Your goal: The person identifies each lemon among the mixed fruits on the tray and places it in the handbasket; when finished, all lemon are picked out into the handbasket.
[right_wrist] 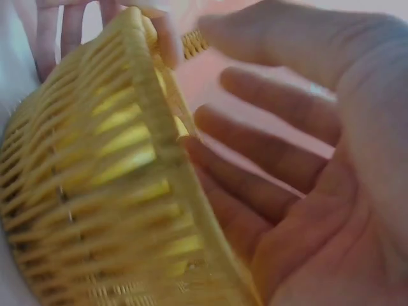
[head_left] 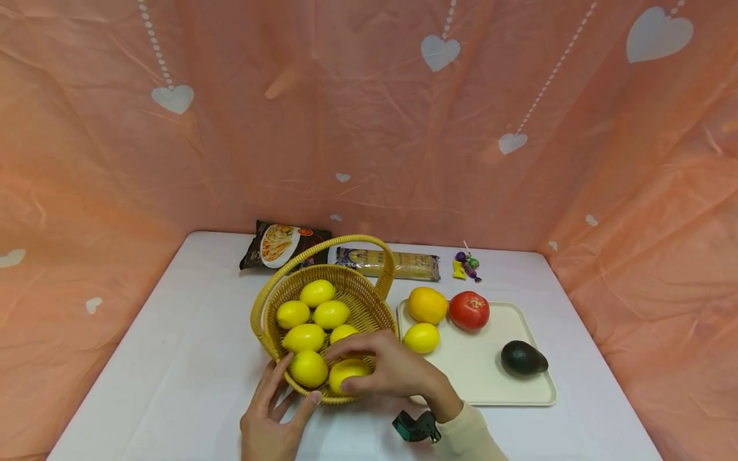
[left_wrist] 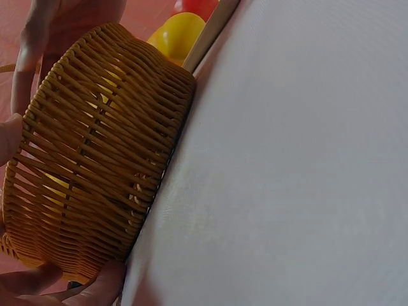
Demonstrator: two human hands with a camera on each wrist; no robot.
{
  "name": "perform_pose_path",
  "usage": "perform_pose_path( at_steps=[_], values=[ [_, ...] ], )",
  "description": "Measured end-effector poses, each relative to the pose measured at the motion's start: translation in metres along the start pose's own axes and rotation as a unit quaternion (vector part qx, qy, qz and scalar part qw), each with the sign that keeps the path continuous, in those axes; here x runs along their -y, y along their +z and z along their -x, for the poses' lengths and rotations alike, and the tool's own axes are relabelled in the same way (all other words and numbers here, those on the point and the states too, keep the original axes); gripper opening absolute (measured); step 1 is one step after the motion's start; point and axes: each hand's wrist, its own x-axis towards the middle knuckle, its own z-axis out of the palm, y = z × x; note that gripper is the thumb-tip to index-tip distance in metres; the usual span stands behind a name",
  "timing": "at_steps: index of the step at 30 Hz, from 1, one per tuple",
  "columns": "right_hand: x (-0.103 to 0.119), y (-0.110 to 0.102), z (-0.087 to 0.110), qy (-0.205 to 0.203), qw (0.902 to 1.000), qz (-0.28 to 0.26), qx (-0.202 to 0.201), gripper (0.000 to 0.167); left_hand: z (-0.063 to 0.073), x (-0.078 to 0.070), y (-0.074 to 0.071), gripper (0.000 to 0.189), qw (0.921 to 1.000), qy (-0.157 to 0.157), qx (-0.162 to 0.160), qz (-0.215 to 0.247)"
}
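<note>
A yellow wicker basket [head_left: 369, 307] with a tall arched handle stands on the table, holding several lemons [head_left: 304, 337]. At its front left, my left hand [head_left: 273, 410] rests on the rim and outer wall, its fingers and thumb spread apart. In the left wrist view those fingers [left_wrist: 105, 284] lie against the woven side. My right hand [head_left: 389, 368] reaches over the front right rim, with thumb and forefinger on either side of a lemon [head_left: 348, 374]. The right wrist view shows its fingers [right_wrist: 261, 143] extended and apart beside the rim.
Right of the basket, a cream tray [head_left: 478, 384] bears an orange fruit [head_left: 427, 305], a lemon [head_left: 421, 338], a tomato [head_left: 469, 311] and an avocado [head_left: 523, 358]. Behind lie a black food packet [head_left: 288, 245], a noodle packet [head_left: 403, 264] and several wrapped candies [head_left: 468, 266].
</note>
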Motion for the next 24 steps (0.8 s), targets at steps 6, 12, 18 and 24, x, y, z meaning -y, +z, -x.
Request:
perform_pose_path(
  at_steps=[6,12,18,24],
  values=[
    [-0.020,-0.016,0.027,-0.021,0.9903,-0.119,-0.069,0.044,-0.001,0.002,-0.001,0.075,0.9999,-0.008,0.009,-0.003],
    [-0.043,-0.040,0.061,-0.020,0.9767,-0.162,-0.139,0.044,-0.002,0.001,-0.002,0.077,0.9997,-0.020,0.013,-0.008],
    [-0.060,-0.061,0.087,-0.010,0.9693,-0.152,-0.193,0.044,-0.002,0.000,-0.003,0.078,0.9996,-0.022,0.011,-0.013],
    [-0.074,-0.069,0.097,0.015,0.9651,-0.139,-0.221,0.043,-0.001,0.002,-0.002,0.076,0.9999,-0.014,0.008,-0.004]
  ],
)
